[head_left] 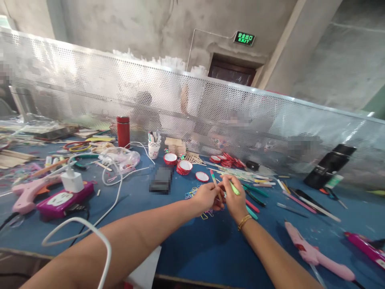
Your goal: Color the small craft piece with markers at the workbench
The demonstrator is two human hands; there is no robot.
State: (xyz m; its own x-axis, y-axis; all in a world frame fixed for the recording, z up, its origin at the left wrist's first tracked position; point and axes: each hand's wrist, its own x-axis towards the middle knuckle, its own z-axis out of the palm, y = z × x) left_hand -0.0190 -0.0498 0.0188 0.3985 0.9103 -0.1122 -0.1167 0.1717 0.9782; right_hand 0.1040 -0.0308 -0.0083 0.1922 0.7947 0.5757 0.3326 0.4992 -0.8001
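My left hand (pixel 206 197) is closed around a thin flat craft stick (pixel 213 178) whose upper end is coloured red and green. Right beside it, my right hand (pixel 237 202) grips a light green marker pen (pixel 234 188), its tip end hidden by the fingers. Both hands nearly touch above the blue table (pixel 192 245). Several coloured paper clips (pixel 207 214) lie under and behind the left hand. Pliers with teal handles (pixel 255 192) rest to the right of my right hand. A round red-rimmed piece with a white face (pixel 202 176) lies just behind the hands.
Stacked red-rimmed rounds (pixel 184 167), a phone (pixel 161 179) and a cup of pens (pixel 154 148) stand behind. A white cable (pixel 102 241) crosses my left forearm. Pink glue guns (pixel 315 255) and purple power strips (pixel 66 199) lie at the sides. A perforated metal screen (pixel 168 100) borders the back.
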